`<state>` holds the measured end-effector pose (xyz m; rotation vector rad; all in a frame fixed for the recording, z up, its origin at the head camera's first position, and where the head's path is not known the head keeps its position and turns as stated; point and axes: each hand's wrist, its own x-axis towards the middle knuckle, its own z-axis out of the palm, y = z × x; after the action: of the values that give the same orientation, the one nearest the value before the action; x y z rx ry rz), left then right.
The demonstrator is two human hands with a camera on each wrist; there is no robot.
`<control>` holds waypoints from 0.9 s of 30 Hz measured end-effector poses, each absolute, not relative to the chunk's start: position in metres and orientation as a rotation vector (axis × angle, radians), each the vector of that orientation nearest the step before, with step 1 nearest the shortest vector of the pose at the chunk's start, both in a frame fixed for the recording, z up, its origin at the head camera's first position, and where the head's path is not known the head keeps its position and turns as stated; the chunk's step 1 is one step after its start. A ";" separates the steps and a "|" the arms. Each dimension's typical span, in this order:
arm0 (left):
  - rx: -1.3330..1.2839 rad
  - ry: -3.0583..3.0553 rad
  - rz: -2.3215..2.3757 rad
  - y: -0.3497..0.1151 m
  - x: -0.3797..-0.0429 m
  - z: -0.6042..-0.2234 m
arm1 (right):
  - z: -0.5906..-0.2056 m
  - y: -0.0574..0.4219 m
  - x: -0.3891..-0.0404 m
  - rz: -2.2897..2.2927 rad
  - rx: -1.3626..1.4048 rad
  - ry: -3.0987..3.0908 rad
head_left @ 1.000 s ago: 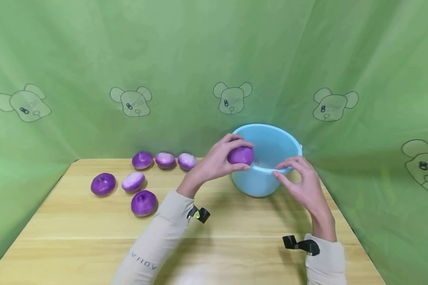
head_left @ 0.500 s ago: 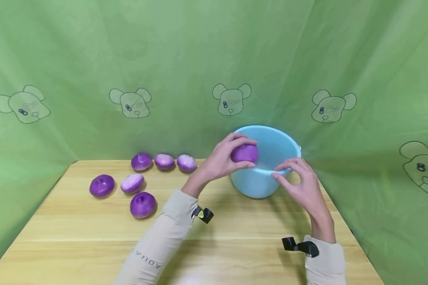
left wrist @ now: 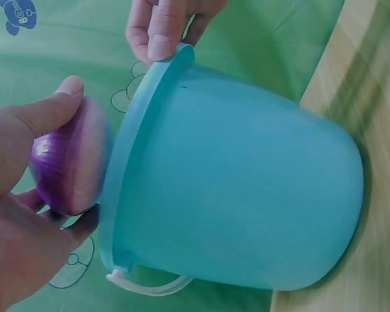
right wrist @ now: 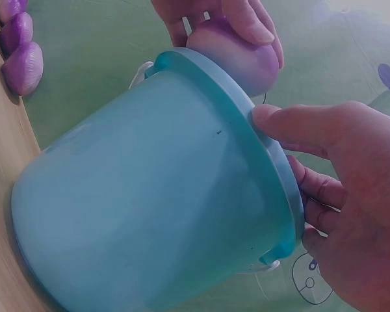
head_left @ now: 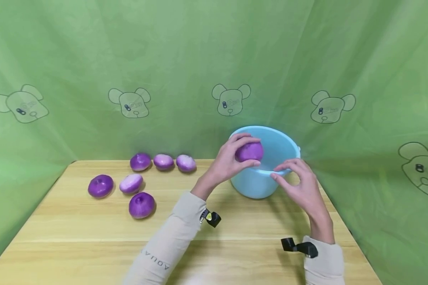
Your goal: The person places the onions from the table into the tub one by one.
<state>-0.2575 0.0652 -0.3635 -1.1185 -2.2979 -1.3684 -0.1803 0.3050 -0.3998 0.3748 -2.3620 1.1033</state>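
Note:
My left hand (head_left: 227, 159) grips a purple onion (head_left: 250, 152), thumb on one side and fingers on the other, right over the near left rim of a light blue bucket (head_left: 256, 185). In the left wrist view the onion (left wrist: 73, 158) shows a purple half and a paler half, just above the bucket's mouth. My right hand (head_left: 301, 184) pinches the bucket's near right rim, thumb outside and fingers over the inner edge, as the right wrist view also shows. The bucket stands upright on the wooden table (head_left: 92, 237); most of its inside floor is hidden.
Several more onions lie on the left of the table: a back row with a pale-topped onion (head_left: 186, 163), and a nearer group with a dark onion (head_left: 141, 205). A green curtain (head_left: 185, 47) with mouse drawings hangs behind and at the sides. A white handle (left wrist: 149, 286) hangs on the bucket.
My left hand has carried the onion a little to the right and slightly up, over the bucket's opening. My right hand keeps its hold on the rim.

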 end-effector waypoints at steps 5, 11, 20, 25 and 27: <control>-1.092 -2.281 -1.378 0.066 -0.260 -0.369 | -0.401 0.301 -0.183 1.100 0.382 -2.361; -1.052 -2.283 -1.383 0.069 -0.262 -0.373 | -0.400 0.300 -0.183 1.093 0.380 -2.367; -1.014 -2.281 -1.386 0.081 -0.261 -0.376 | -0.400 0.299 -0.182 1.098 0.353 -2.370; -0.981 -2.268 -1.349 0.088 -0.263 -0.381 | -0.399 0.300 -0.181 1.110 0.342 -2.383; -0.969 -2.286 -1.310 0.092 -0.263 -0.383 | -0.399 0.301 -0.180 1.112 0.334 -2.384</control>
<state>-0.2625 0.0925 -0.3825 -0.9692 -2.2860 -1.3104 -0.1795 0.3012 -0.3993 0.3338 -2.3842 1.1124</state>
